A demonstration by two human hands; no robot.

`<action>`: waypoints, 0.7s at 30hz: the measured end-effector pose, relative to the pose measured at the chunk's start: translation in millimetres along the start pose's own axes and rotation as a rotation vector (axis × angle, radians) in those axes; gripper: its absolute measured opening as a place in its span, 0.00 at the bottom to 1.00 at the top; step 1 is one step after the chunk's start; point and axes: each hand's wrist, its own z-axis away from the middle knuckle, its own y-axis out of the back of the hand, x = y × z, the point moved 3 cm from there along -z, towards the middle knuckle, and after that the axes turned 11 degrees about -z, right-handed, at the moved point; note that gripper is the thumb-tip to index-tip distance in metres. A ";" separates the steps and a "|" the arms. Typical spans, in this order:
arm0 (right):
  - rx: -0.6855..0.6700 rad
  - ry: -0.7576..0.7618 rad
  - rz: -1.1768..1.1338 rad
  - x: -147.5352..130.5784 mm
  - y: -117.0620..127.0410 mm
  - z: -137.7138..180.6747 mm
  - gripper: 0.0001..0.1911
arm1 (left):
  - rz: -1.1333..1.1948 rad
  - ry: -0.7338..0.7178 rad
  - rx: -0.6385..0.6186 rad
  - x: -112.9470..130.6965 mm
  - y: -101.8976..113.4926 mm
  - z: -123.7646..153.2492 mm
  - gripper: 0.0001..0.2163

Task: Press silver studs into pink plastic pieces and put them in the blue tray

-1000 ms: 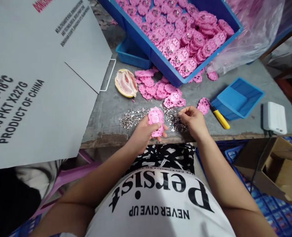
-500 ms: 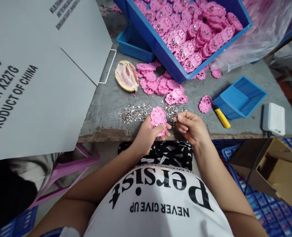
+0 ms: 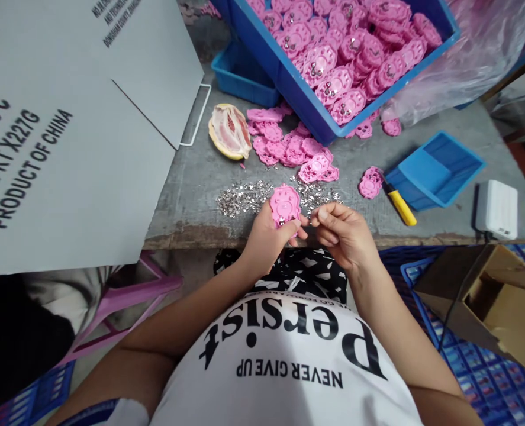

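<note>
Left hand (image 3: 266, 239) clamped on pink plastic part (image 3: 284, 207), held above near table edge (image 3: 191, 236), long axis pointing away from body. Right hand (image 3: 342, 234) just right of it, fingertips pinched together near part's right edge; anything pinched too small to tell. Loose metal bits (image 3: 243, 198) just beyond.

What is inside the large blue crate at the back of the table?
Heaped pink plastic parts, several carrying small shiny metal pieces. The floor of the blue crate is covered and cannot be seen.

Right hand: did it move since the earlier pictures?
Yes. The right hand drew away from the yellow-handled knife, toward the table edge and the pink piece.
</note>
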 end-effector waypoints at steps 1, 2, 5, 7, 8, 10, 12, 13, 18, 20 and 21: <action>-0.001 -0.003 0.002 0.1 -0.7 1.4 0.16 | -0.007 -0.007 0.006 -0.2 0.2 0.4 0.15; -0.006 -0.005 0.008 0.1 -1.4 2.8 0.16 | -0.011 -0.012 0.010 -0.4 0.3 0.8 0.15; -0.039 -0.003 0.045 0.0 -2.8 6.9 0.15 | -0.008 -0.015 0.021 -1.3 0.6 2.4 0.15; -0.057 0.002 0.086 -0.3 -2.5 9.3 0.15 | -0.008 -0.014 0.030 -1.1 0.9 3.7 0.16; -0.061 0.003 0.107 -0.3 -2.0 10.3 0.15 | -0.010 -0.013 0.032 -0.7 1.0 4.4 0.16; -0.063 0.011 0.140 -0.3 -0.6 11.8 0.15 | -0.014 -0.010 0.028 0.4 1.1 5.9 0.16; -0.061 0.029 0.158 -0.1 0.9 12.7 0.15 | -0.019 -0.013 0.023 1.1 1.1 7.0 0.17; -0.056 0.044 0.167 0.0 1.6 13.0 0.14 | -0.024 -0.018 0.022 1.3 1.1 7.5 0.17; -0.018 0.126 0.296 -0.7 3.1 14.9 0.16 | -0.064 -0.023 0.030 0.8 1.3 8.7 0.16; -0.015 0.164 0.373 -1.5 2.4 16.0 0.16 | -0.076 -0.032 0.041 0.6 1.8 8.8 0.16; -0.016 0.184 0.412 -1.8 2.0 16.4 0.15 | -0.086 -0.044 0.047 0.3 2.2 8.8 0.16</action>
